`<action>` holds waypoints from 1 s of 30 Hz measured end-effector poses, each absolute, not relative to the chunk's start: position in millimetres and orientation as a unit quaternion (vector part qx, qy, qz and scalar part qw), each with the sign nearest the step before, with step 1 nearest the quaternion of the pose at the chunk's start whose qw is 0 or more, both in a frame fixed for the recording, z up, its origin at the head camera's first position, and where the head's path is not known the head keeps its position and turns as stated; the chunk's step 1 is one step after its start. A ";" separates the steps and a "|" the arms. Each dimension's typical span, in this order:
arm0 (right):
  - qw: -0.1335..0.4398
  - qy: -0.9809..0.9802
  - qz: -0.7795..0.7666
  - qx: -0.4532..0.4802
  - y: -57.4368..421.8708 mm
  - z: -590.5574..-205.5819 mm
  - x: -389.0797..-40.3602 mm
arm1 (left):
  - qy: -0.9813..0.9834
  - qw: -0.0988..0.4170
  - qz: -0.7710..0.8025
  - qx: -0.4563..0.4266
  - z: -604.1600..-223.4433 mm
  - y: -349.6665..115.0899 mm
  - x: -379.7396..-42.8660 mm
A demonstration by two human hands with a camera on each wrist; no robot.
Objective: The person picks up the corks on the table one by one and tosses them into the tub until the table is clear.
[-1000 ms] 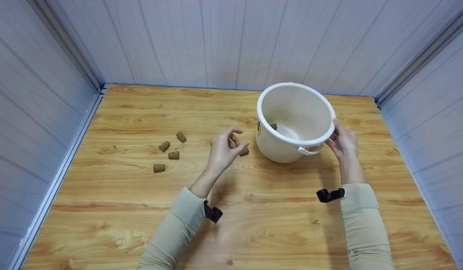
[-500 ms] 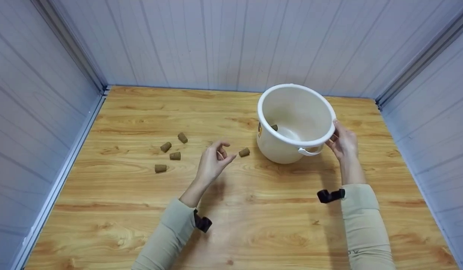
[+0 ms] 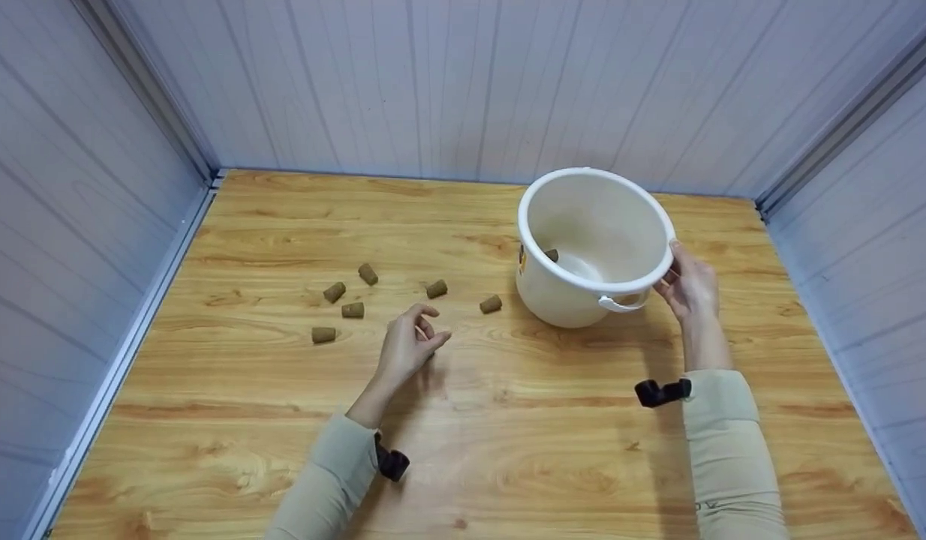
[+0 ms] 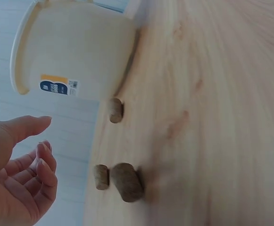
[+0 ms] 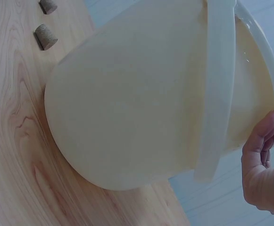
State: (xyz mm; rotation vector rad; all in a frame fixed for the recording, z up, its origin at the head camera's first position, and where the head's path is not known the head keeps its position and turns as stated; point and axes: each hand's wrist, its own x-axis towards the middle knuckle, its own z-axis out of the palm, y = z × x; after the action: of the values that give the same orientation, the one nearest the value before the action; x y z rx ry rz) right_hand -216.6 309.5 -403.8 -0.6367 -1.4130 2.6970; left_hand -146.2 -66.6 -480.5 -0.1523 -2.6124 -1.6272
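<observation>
A white plastic bucket (image 3: 568, 300) stands at the right of the wooden table, its handle hanging down. My right hand (image 3: 692, 285) grips its rim on the right side, thumb and fingers about the edge. One cork (image 3: 551, 255) shows inside the bucket. My left hand (image 3: 410, 345) hovers above the table, fingers loosely bent and thumb apart, with nothing between them. A cork (image 4: 127, 182) lies below it, mostly hidden by the hand in the head view. Beyond the fingertips is another cork (image 3: 437, 289), and one more cork (image 3: 491, 304) lies beside the bucket.
Several more corks lie scattered to the left, among them one lying nearest the front (image 3: 323, 335). Pale panel walls enclose the wooden table (image 3: 523, 450) at the back (image 3: 343, 90) and both sides.
My left hand has drawn back from near the bucket, leftward and toward me, uncovering the two corks between it and the bucket. My right hand keeps its grip on the rim.
</observation>
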 end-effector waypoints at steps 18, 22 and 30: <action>0.019 -0.458 0.862 -0.216 310.6 -403.4 -217.5 | -0.859 -0.028 -0.512 -0.018 -505.9 -82.9 -135.0; 0.020 -0.460 0.861 -0.216 311.0 -404.3 -217.8 | -0.865 -0.030 -0.500 -0.017 -510.2 -84.5 -134.6; 0.019 -0.455 0.863 -0.219 310.5 -404.1 -217.1 | -0.881 -0.041 -0.470 0.003 -515.6 -86.2 -133.5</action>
State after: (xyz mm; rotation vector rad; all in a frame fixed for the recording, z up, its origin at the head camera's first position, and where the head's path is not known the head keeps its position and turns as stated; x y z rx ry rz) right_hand -217.1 310.5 -404.1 -0.6786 -1.4125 2.6796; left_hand -133.5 -86.2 -515.6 0.0096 -2.8447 -1.5180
